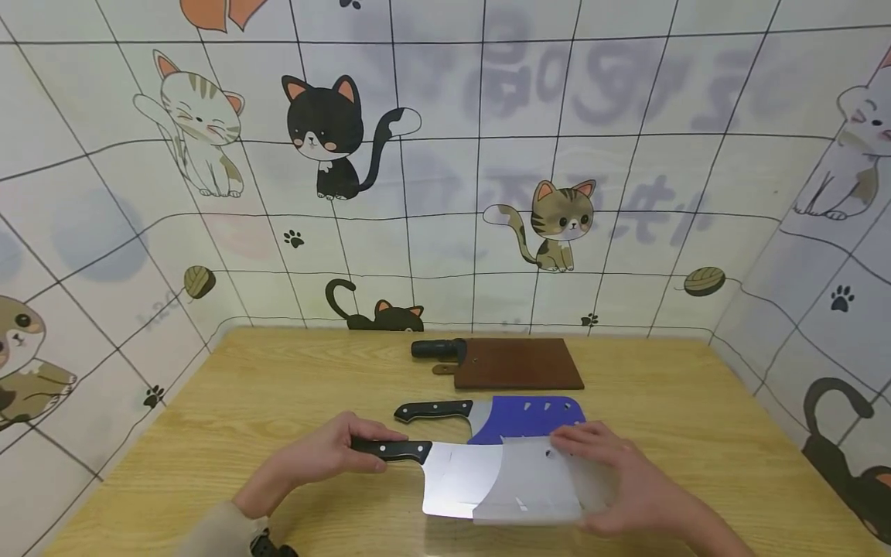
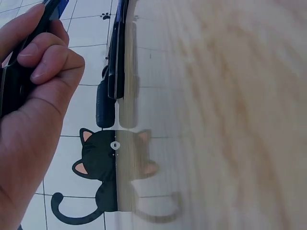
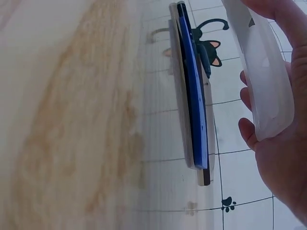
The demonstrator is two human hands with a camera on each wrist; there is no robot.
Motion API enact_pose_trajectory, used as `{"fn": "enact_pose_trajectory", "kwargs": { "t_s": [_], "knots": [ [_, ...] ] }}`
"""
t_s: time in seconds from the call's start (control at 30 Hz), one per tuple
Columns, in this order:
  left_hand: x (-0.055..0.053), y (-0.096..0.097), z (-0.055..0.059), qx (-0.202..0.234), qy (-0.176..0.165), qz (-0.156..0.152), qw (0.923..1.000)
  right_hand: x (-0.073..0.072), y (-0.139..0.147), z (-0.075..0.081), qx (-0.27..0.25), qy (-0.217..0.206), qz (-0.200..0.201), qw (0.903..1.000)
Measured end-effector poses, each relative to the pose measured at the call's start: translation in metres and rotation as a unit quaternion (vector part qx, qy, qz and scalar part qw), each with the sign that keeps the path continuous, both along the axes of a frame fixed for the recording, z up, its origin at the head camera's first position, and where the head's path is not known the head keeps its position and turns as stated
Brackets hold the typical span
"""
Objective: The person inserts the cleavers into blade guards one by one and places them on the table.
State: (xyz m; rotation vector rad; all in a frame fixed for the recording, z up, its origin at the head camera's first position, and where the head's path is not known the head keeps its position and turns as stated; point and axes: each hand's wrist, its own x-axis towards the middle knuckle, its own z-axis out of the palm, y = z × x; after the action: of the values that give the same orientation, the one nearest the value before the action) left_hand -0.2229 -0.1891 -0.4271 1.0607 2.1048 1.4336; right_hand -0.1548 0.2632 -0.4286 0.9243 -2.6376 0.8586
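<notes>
A cleaver (image 1: pixel 455 481) with a black riveted handle is held up near the front of the table, blade to the right. My left hand (image 1: pixel 337 450) grips its handle; in the left wrist view the fingers curl round the dark handle (image 2: pixel 13 91). A translucent white blade sheath (image 1: pixel 525 487) covers the right part of the blade, leaving bare metal near the handle. My right hand (image 1: pixel 636 483) holds the sheath by its far end, thumb at the lower edge and fingers at the upper. The right wrist view shows that end of the sheath (image 3: pixel 268 86) against the palm.
Just behind lies a second cleaver with a black handle (image 1: pixel 435 410) and a blue sheath (image 1: pixel 532 416). Farther back, near the wall, is another with a dark handle (image 1: pixel 437 350) and a brown cover (image 1: pixel 522 363). The wooden table (image 1: pixel 292 371) meets a cat-patterned wall covering (image 1: pixel 445 178).
</notes>
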Motion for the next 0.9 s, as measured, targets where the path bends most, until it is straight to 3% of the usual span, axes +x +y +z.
{"fn": "enact_pose_trajectory", "kwargs": {
  "t_s": [0.17, 0.5, 0.9],
  "knots": [
    [-0.001, 0.005, -0.002, -0.005, 0.005, 0.009, 0.9999, -0.001, -0.006, 0.000, -0.003, -0.025, -0.012, 0.9996],
    [0.000, 0.012, 0.000, -0.014, 0.007, 0.032, 0.9993, 0.001, -0.004, -0.002, 0.003, 0.044, -0.010, 0.9990],
    [0.006, 0.022, 0.000, -0.002, 0.000, 0.033, 0.9995, 0.005, -0.003, -0.004, -0.002, 0.051, -0.013, 0.9986]
  ]
}}
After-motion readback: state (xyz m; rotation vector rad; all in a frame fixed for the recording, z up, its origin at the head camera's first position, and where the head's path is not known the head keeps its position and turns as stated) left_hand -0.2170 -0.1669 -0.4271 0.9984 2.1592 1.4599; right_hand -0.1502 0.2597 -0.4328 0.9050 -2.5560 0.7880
